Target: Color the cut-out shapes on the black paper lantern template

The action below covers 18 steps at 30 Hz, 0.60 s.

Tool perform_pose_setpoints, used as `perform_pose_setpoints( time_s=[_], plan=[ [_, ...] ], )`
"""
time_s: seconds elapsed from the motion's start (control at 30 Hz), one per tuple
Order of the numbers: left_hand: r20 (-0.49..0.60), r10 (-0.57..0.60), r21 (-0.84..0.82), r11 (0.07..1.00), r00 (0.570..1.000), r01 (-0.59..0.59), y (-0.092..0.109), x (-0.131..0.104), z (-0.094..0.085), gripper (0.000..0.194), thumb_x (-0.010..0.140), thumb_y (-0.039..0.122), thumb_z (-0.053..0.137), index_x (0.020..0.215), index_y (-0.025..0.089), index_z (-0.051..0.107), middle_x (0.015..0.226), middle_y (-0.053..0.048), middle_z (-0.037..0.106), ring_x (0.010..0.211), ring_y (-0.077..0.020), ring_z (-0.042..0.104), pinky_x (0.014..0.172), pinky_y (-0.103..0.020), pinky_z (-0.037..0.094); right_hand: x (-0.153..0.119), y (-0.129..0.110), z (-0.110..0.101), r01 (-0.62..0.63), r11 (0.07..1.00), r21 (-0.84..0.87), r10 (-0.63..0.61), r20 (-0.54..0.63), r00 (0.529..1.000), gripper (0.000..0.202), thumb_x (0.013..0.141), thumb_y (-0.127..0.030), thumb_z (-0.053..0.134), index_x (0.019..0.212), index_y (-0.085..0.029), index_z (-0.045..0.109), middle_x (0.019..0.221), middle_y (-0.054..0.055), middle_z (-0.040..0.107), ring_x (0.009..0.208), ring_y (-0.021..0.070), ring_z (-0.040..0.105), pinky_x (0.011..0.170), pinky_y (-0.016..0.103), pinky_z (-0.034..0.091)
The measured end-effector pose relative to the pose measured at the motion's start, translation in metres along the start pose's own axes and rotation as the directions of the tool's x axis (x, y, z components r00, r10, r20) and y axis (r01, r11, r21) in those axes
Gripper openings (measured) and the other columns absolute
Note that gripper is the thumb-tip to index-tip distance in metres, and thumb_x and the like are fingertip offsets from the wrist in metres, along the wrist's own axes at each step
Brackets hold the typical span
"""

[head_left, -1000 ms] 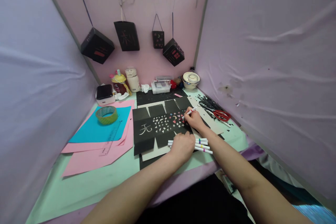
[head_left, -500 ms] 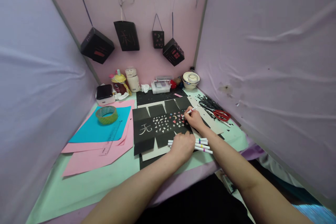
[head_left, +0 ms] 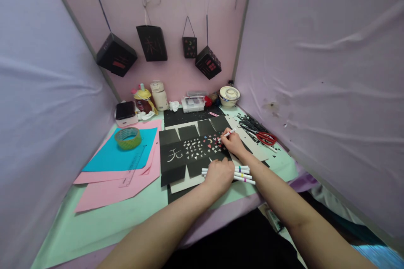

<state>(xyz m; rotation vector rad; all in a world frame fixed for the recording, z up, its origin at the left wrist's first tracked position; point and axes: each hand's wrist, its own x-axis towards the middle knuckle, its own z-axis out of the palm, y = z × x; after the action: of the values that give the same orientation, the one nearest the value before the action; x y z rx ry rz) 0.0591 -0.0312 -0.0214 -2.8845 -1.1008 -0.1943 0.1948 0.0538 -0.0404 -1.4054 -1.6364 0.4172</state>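
Observation:
My right hand (head_left: 232, 142) is closed on a white marker (head_left: 229, 133), its tip at the right part of a black paper cutout (head_left: 172, 139) with flaps along its edges. Cut-out stars, hearts, a moon and shards show pale or coloured on the black, with a white character at the left. My left hand (head_left: 220, 175) is wrapped round a bundle of white markers (head_left: 244, 175) with coloured bands, resting at the cutout's near edge. Beneath the cutout lies a pale board (head_left: 186, 183).
Left of the cutout, a tape roll (head_left: 128, 138) lies on blue paper (head_left: 107, 157), beside a clear ruler (head_left: 134, 168) and pink sheets (head_left: 104, 193). Red-handled scissors (head_left: 266, 138) and black scraps (head_left: 252, 122) are at right. Bottles, a plastic box (head_left: 193, 104) and a lidded bowl (head_left: 229, 96) line the back.
My right hand and its marker have shifted very slightly at the same spot on the cutout. My left hand stays on the marker bundle.

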Motion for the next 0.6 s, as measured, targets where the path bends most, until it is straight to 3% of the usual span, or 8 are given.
perform_pose_setpoints(
  time_s=[0.2,0.6],
  plan=[
    [0.039,-0.011,-0.004,1.000,0.999,0.011,0.0002,-0.0002,-0.0017,0.015,0.082,0.009,0.037,0.083,0.012,0.052,0.082,-0.011,0.057,0.071,-0.0212,0.056,0.065,-0.035,0.043,0.0002,0.0018,0.0007,0.004,1.000,0.010,-0.004,-0.007,1.000,0.007,0.074,-0.024,0.043,0.068,-0.020,0.045,0.054,-0.004,0.054,0.052,0.0116,0.050,0.056,0.023,0.036],
    [-0.013,-0.002,0.013,1.000,1.000,0.002,0.0000,0.0003,0.0020,0.014,0.080,0.010,0.039,0.080,0.013,0.052,0.080,-0.009,0.058,0.066,-0.0208,0.055,0.062,-0.034,0.043,0.0014,0.0035,0.0012,0.006,1.000,-0.002,-0.006,-0.017,1.000,0.008,0.072,-0.023,0.044,0.065,-0.020,0.045,0.052,-0.004,0.052,0.050,0.0112,0.049,0.054,0.023,0.035]
  ],
)
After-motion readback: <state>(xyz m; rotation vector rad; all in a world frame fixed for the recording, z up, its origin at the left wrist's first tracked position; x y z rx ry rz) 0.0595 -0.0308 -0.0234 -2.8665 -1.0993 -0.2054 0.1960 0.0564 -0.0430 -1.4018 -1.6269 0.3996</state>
